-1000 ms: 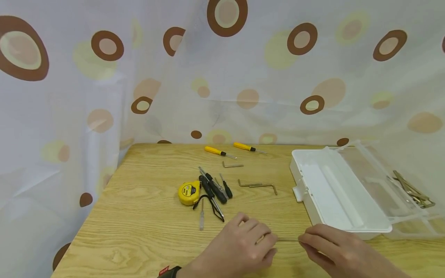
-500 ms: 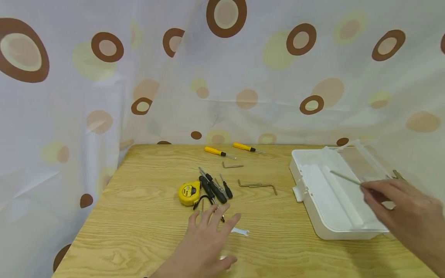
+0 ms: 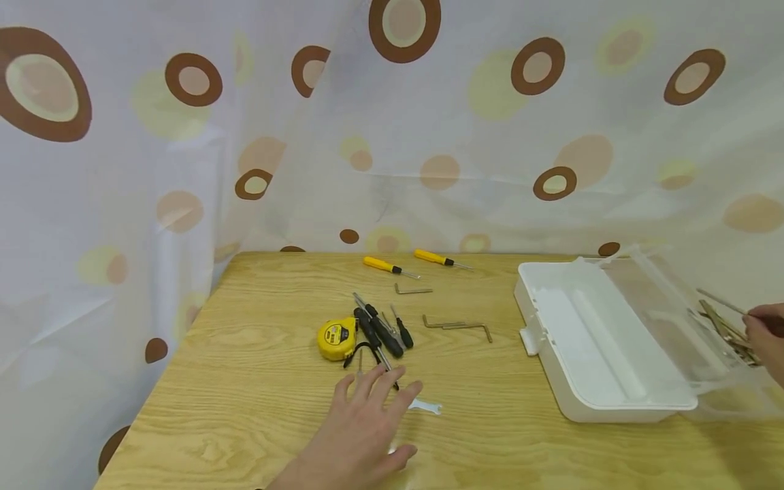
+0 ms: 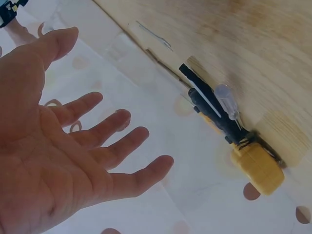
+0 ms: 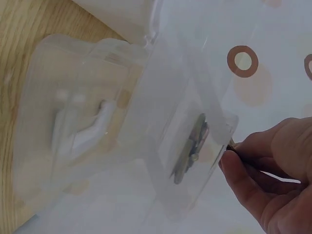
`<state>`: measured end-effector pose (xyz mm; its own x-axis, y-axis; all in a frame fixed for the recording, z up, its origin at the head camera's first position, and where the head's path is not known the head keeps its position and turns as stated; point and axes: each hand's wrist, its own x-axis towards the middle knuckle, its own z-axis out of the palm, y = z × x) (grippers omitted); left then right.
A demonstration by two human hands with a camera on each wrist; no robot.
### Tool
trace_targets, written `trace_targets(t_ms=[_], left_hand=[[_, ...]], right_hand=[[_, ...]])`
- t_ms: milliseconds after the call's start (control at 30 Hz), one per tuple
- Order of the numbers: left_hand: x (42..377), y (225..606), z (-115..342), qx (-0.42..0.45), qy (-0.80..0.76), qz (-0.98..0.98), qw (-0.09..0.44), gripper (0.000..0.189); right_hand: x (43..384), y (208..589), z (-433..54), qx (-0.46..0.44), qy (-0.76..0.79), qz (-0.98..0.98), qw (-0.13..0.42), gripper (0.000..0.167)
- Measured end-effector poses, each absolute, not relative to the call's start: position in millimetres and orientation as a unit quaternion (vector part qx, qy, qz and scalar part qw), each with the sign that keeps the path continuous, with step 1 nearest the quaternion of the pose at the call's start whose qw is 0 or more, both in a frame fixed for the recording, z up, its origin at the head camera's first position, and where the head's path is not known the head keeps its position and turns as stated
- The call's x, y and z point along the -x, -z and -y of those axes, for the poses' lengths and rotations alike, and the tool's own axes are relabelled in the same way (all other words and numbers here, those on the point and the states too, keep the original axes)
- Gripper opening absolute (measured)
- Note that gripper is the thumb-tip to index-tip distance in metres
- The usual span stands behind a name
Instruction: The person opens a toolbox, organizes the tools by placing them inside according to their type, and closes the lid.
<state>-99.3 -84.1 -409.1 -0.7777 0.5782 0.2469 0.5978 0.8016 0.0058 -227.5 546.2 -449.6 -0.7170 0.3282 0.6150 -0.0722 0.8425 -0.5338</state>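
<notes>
My right hand (image 3: 768, 340), partly cut off at the head view's right edge, pinches a thin metal hex key (image 3: 721, 299) between thumb and fingers. It is held over the clear lid (image 3: 649, 292) of the white toolbox (image 3: 551, 371), close above several brass-coloured hex keys (image 3: 723, 331) lying in a lid compartment. In the right wrist view those keys (image 5: 190, 151) show through the clear plastic beside my fingertips (image 5: 233, 158). My left hand (image 3: 361, 429) hovers with fingers spread and nothing in it, near a small open-end wrench (image 3: 425, 407).
Left of centre lie a yellow tape measure (image 3: 337, 340) and several black-handled screwdrivers (image 3: 386, 340). Loose hex keys (image 3: 456, 325) are on the wooden table (image 3: 245, 408) in the middle. Two yellow screwdrivers (image 3: 380, 264) lie near the back, before a patterned curtain (image 3: 429, 136).
Both hands were together at the hex key by the front of the table. The left let go and drew back left, fingers spread; the right carried the hex key right, over the lid.
</notes>
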Motion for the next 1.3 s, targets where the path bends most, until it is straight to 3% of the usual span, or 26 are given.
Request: trace_targets(t_ms=[67, 233, 433, 733, 933, 1100, 1300], left_hand=[[101, 408, 82, 0.316, 0.042, 0.941, 0.117, 0.070], [111, 403, 76, 0.327, 0.042, 0.938, 0.108, 0.065], [141, 396, 58, 0.337, 0.021, 0.936, 0.095, 0.055], [203, 405, 29, 0.290, -0.002, 0.957, -0.012, 0.053], [232, 417, 22, 0.275, -0.005, 0.960, -0.047, 0.050], [236, 418, 18, 0.274, -0.027, 0.960, -0.045, 0.045], [220, 419, 11, 0.295, -0.070, 0.953, 0.025, 0.026]], right_hand=[[228, 455, -552, 0.071, -0.267, 0.888, 0.368, 0.027], [231, 458, -556, 0.047, -0.247, 0.904, 0.345, 0.014], [232, 462, -557, 0.044, -0.233, 0.919, 0.314, 0.015], [237, 476, -568, 0.005, -0.226, 0.917, 0.329, 0.010], [246, 483, -576, -0.005, -0.211, 0.917, 0.339, 0.008], [250, 481, -571, -0.020, -0.214, 0.916, 0.340, 0.010], [246, 480, -567, 0.002, -0.229, 0.917, 0.326, 0.012]])
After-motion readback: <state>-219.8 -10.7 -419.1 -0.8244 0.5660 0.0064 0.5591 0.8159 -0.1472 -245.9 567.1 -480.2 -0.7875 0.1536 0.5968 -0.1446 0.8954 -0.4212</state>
